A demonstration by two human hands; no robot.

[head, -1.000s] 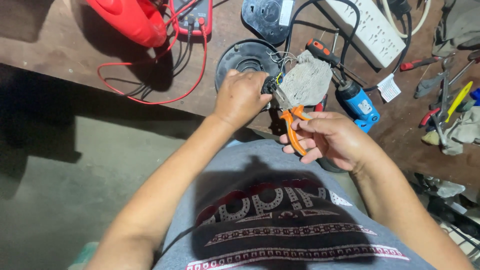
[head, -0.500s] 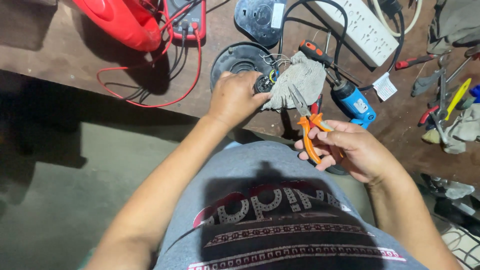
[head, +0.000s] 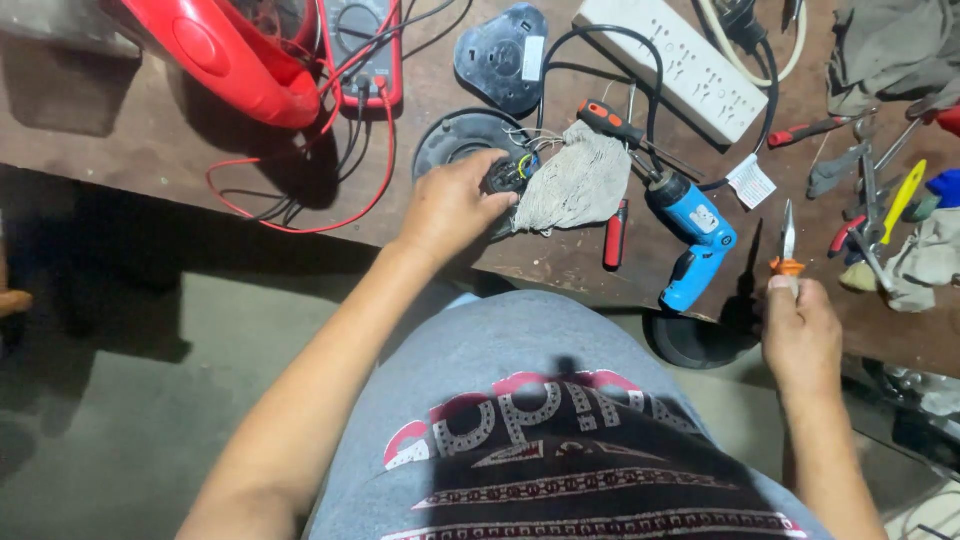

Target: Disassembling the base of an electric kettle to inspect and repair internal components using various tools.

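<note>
A small wired part [head: 508, 176] is pinned on the bench [head: 150, 150] by the left hand [head: 452, 205], steadying it beside the rag [head: 575, 185]. Pliers [head: 787, 250] are clenched upright in the right hand [head: 800, 335], kept clear.

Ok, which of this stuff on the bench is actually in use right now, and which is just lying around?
In use:
- left hand on the small wired part
- grey rag beside that part
- right hand holding the orange-handled pliers

Lying about:
- blue cordless screwdriver
- white power strip
- red multimeter
- orange-handled screwdriver
</note>
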